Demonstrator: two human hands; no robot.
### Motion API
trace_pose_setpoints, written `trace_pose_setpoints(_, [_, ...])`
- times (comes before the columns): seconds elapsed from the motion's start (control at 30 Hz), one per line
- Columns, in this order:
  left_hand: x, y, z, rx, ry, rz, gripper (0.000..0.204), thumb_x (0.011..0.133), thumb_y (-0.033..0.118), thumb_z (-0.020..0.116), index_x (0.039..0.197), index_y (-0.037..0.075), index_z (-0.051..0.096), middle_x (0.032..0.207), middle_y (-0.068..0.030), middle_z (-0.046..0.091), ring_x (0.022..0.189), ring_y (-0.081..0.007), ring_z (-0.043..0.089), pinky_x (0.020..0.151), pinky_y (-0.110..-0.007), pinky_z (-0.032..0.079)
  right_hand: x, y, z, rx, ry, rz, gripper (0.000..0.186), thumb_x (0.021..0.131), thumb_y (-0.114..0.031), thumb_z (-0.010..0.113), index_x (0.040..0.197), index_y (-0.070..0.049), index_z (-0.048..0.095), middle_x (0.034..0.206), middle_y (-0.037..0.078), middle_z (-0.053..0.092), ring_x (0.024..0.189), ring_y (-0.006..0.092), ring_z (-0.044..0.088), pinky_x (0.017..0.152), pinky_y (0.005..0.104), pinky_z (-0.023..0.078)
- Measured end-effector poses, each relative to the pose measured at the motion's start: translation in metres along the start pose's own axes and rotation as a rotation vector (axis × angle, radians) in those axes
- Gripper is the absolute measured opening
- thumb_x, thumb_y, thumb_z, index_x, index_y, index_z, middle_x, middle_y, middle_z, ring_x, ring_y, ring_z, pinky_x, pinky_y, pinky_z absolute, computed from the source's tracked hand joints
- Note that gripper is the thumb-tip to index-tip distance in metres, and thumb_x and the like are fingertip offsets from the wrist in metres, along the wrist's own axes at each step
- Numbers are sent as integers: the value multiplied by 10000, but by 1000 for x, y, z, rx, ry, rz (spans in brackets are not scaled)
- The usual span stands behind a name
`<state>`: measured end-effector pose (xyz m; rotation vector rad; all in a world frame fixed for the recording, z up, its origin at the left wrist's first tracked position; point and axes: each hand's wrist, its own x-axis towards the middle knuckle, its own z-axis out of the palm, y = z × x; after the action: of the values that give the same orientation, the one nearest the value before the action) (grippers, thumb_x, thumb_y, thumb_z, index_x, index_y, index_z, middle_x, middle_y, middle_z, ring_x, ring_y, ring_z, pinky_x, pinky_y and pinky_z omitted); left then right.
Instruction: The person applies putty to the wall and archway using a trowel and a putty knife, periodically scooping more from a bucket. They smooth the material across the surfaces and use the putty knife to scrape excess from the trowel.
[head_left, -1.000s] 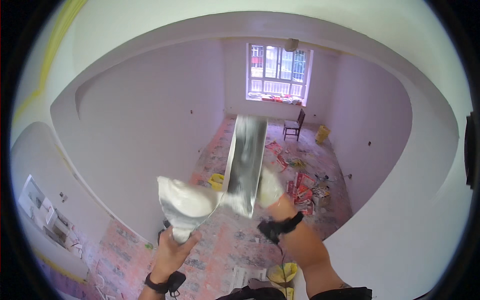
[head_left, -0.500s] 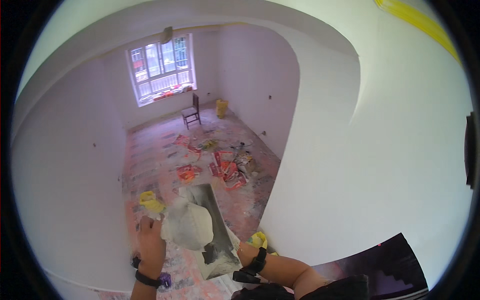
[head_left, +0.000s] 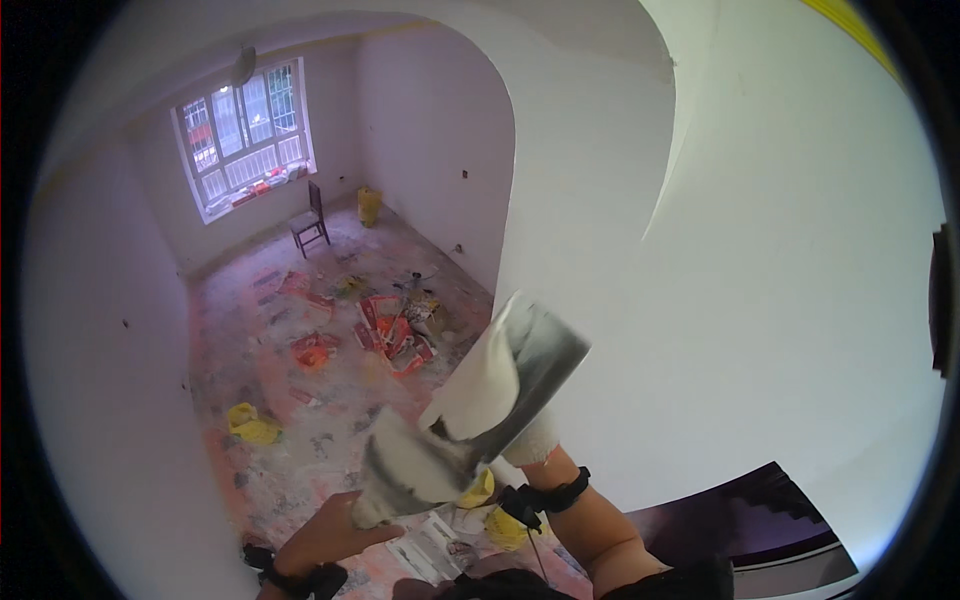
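Note:
My left hand (head_left: pixel 325 535) grips a wide putty knife (head_left: pixel 405 465), its metal blade smeared with pale plaster. That blade touches or overlaps the lower end of a rectangular plastering trowel (head_left: pixel 555 365); which of the two, I cannot tell. A thick mass of white plaster (head_left: pixel 480 390) lies along the left side of the trowel's face. Behind the trowel is my right hand (head_left: pixel 535 440), in a pale, plaster-coated covering that looks like a glove. It holds the trowel tilted, and its fingers are mostly hidden.
A white wall (head_left: pixel 800 280) with an arched opening edge stands close on my right. Beyond lies a stained floor with red bags (head_left: pixel 395 335), a yellow bag (head_left: pixel 253 424), a chair (head_left: pixel 310 222) and a yellow bin (head_left: pixel 369 207). A dark panel (head_left: pixel 740 520) is at the lower right.
The view has swung right. The trowel has risen and moved right, now tilted the other way. The putty knife has come round to the trowel's lower end, and most plaster now sits on the trowel.

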<state>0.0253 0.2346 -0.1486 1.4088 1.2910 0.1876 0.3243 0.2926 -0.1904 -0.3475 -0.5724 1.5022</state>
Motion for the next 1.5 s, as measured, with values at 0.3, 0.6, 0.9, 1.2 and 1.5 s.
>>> trace_pose_setpoints(0.3, [40, 30, 0, -58, -175, 87, 397, 876, 284, 809, 1141, 24, 669, 766, 28, 632, 572, -44, 517, 519, -239, 440, -35, -25, -48, -1622, -183, 294, 162, 923, -104, 677, 1010, -92, 541, 909, -4, 580, 835, 89, 571, 722, 270, 485])
trace_pose_setpoints(0.6, [105, 20, 50, -96, 230, 759, 256, 940, 139, 693, 1150, 6, 634, 871, -109, 673, 733, -236, 642, 676, -361, 515, -69, -33, -23, -394, 474, 41, 310, 1001, -159, 554, 1269, -2, 557, 1057, 112, 702, 872, 213, 718, 751, 346, 612])
trace_pose_setpoints(0.9, [134, 16, 52, 600, 506, 909, 486, 827, -11, 644, 1296, 35, 525, 1095, -188, 490, 1031, -382, 574, 729, -480, 520, -88, -3, 29, -255, 370, -61, 361, 1062, -265, 506, 1317, -16, 560, 1127, 97, 679, 1027, 218, 664, 865, 343, 583])
trace_pose_setpoints(1.2, [184, -83, 56, 189, 266, 724, 309, 972, 98, 557, 1262, -9, 549, 1106, -272, 627, 1040, -466, 609, 859, -494, 503, -74, -95, 69, -951, 458, -359, 356, 1043, -364, 554, 1215, -56, 596, 1020, 69, 685, 857, 198, 688, 737, 294, 599])
trace_pose_setpoints(1.5, [177, -217, 77, -175, 236, 390, 388, 920, 59, 592, 1290, -45, 539, 1124, -322, 651, 1076, -493, 621, 902, -497, 494, 47, -183, 211, -2644, 193, -431, 485, 1038, -417, 525, 1098, 41, 674, 697, 73, 589, 620, 107, 566, 560, 295, 469])
